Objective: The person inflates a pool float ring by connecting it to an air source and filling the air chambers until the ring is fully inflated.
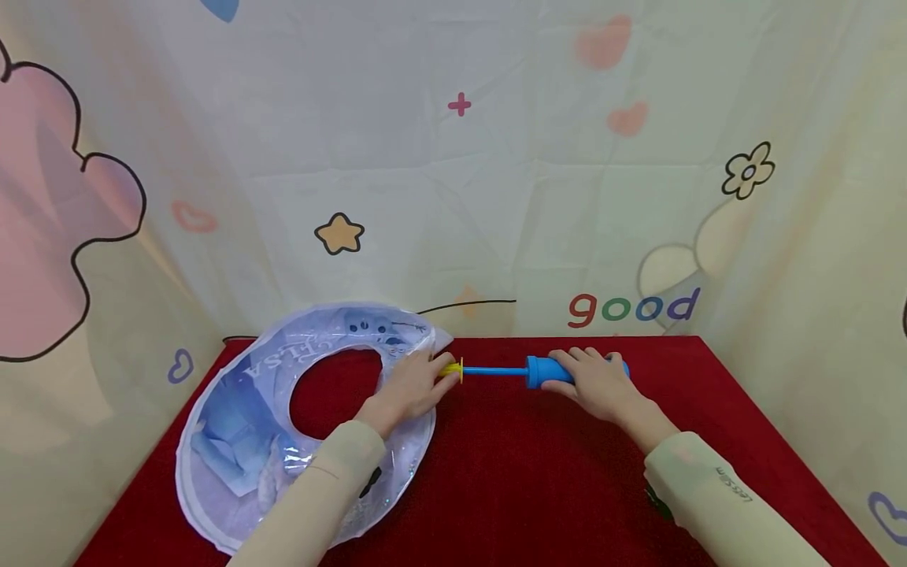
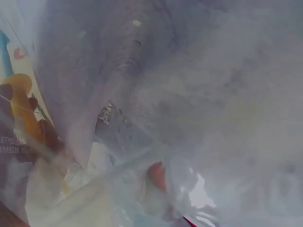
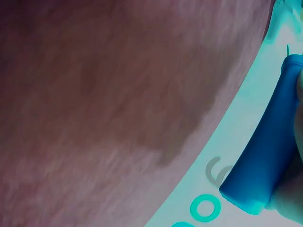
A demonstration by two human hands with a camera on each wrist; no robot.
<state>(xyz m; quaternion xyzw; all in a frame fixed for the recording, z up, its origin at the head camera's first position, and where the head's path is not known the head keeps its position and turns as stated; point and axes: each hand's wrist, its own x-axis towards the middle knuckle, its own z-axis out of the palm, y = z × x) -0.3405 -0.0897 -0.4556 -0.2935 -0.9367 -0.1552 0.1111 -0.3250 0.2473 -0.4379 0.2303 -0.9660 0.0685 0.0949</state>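
A blue hand pump lies level above the red cloth, its thin blue rod running left to a yellow end piece with a disc. My right hand grips the blue barrel; the right wrist view has the barrel along its right edge, partly behind the fingers. With my left hand I hold the yellow end piece beside the ring's right edge. Beneath my left forearm is a partly filled, wrinkled swim ring, printed lilac and blue. Its clear film covers most of the left wrist view.
Red cloth covers the table, and a printed curtain rises behind it and along both sides. Something small and dark green shows partly beneath my right sleeve. A black patch appears at the ring's lower right.
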